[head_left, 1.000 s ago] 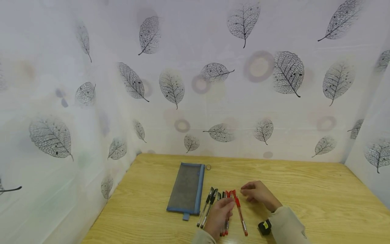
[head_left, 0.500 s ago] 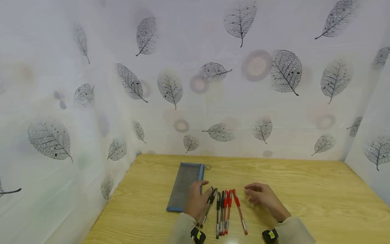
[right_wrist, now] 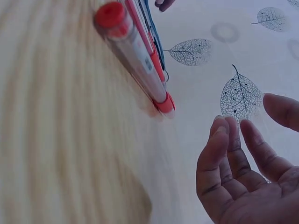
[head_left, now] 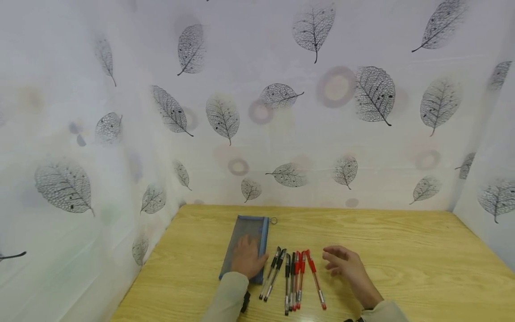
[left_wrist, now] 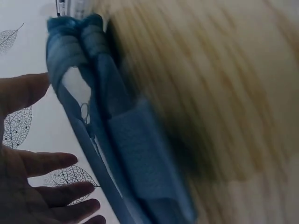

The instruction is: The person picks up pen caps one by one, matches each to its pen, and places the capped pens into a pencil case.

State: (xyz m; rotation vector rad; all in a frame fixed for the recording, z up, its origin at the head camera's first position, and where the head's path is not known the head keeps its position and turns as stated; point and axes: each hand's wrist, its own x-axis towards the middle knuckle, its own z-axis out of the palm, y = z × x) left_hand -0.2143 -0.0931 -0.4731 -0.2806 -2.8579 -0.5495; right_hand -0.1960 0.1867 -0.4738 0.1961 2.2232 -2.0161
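My left hand point(head_left: 246, 257) lies over the blue-edged mesh zip pouch point(head_left: 264, 237), fingers spread forward. In the left wrist view its straight fingers are beside the upright-looking edge of the pouch point(left_wrist: 140, 154), gripping nothing. Just right of the pouch lies a row of gel pens: several black ones point(head_left: 280, 260) and several red ones point(head_left: 302, 264). One red pen point(head_left: 312, 264) slants apart at the row's right end. My right hand point(head_left: 346, 268) hovers beside it, loosely curled around nothing. Close up in the right wrist view are a red pen point(right_wrist: 140, 60) and the bent right fingers point(right_wrist: 210, 163).
All this lies on a wood-grain table point(head_left: 402, 255). A pale leaf-print sheet point(head_left: 273, 134) hangs behind it and along both sides. A small metal ring point(head_left: 274, 221) sticks out from the pouch's far right corner.
The left hand has moved left from above the pens onto the pouch. The right hand has shifted slightly right and toward me. The pens now show uncovered; the pouch stays in place.
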